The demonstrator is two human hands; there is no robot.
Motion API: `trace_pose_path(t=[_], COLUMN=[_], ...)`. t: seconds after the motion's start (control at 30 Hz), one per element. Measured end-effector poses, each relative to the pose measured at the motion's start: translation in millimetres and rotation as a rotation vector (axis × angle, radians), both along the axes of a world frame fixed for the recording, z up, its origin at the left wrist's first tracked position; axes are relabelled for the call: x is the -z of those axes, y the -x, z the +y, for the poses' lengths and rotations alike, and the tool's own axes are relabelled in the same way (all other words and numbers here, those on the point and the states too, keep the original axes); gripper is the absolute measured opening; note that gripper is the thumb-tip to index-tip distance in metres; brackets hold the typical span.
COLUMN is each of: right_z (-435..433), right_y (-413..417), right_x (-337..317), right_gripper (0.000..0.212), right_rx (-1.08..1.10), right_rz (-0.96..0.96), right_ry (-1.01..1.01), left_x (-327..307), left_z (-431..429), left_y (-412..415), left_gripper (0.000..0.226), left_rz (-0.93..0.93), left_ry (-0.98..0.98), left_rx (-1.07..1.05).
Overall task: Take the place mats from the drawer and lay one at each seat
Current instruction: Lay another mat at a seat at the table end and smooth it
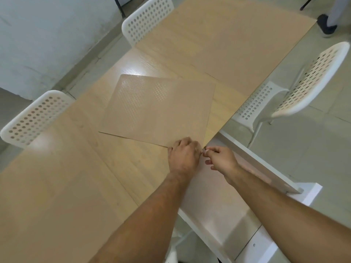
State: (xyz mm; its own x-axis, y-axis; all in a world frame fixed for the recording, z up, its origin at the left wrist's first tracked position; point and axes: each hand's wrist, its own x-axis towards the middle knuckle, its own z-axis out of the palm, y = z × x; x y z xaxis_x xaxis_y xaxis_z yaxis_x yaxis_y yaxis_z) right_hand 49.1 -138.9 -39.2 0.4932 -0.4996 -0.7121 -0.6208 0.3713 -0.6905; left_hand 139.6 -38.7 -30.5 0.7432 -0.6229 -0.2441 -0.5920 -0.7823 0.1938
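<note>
Two bare forearms reach in from the bottom edge and meet over the near right side of the counter (57,186), a long pale wooden top. The left grip (183,154) has its fingers curled down over the near corner of a tan place mat (157,111), knuckles up (the thumb is hidden, so how far it closes under the edge cannot be told). Touching it on the right, the right grip (222,160) is clamped on that same corner, thumb and forefinger pinched together on it, the other fingers loosely curled. The place mat lies flat on the counter, turned askew to its edges, its far part showing a pattern of small dots. Below the right forearm an open white drawer (269,169) juts out from under the counter, and a second tan sheet (209,190) lies flat inside it. White perforated chairs stand around: one (36,118) at the left, one (146,19) farther along that side, one (311,78) on the right.
</note>
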Motion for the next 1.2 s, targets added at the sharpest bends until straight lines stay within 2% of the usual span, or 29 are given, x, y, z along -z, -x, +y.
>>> trace_pose_path(t=[0.13, 0.27, 0.37, 0.47, 0.57, 0.67, 0.8, 0.87, 0.93, 1.03, 1.13, 1.2], right_z=[1, 0, -5, -14, -28, -37, -38, -33, -26, -13, 5, 21], right_y=[2, 1, -9, -29, -59, -82, -91, -90, -87, -76, -68, -67], right_x=[-3, -9, -18, -27, -30, -29, -28, -32, -42, -74, -102, -118], right_gripper=[0.018, 0.017, 0.029, 0.039, 0.038, 0.03, 0.029, 0.024, 0.015, 0.009, 0.05, 0.057], right_rx=[-0.012, 0.002, 0.039, 0.142, 0.26, 0.3, 0.31, 0.337, 0.358, 0.347, 0.215, 0.095], right_rz=[-0.007, -0.017, -0.059, -0.146, -0.202, -0.194, -0.185, -0.225, -0.258, -0.323, -0.336, -0.328], right_ry=[0.031, -0.004, -0.165, -0.363, -0.473, -0.395, -0.207, -0.199, -0.218, -0.286, -0.273, -0.25], left_x=[-4, -5, -9, -12, -12, -11, -16, -25, -36, -47, -63, -77], left_z=[2, 2, 1, 14, 30, 45, 57, 60, 66, 88, 127, 161], left_y=[-3, -7, 0, 9, 18, 27, 22, 13, -2, -36, -72, -89], left_gripper=[0.019, 0.025, 0.031, 0.029, 0.02, 0.019, 0.018, 0.025, 0.035, 0.054, 0.059, 0.063], left_rz=[0.064, 0.048, -0.042, -0.242, -0.297, -0.28, -0.138, -0.105, -0.101, -0.095, -0.146, -0.186], left_ry=[0.064, 0.076, 0.18, 0.373, 0.391, 0.372, 0.475, 0.581, 0.661, 0.58, 0.476, 0.413], left_rx=[-0.037, -0.032, -0.056, -0.019, 0.101, 0.197, 0.197, 0.115, -0.068, -0.358, -0.589, -0.785])
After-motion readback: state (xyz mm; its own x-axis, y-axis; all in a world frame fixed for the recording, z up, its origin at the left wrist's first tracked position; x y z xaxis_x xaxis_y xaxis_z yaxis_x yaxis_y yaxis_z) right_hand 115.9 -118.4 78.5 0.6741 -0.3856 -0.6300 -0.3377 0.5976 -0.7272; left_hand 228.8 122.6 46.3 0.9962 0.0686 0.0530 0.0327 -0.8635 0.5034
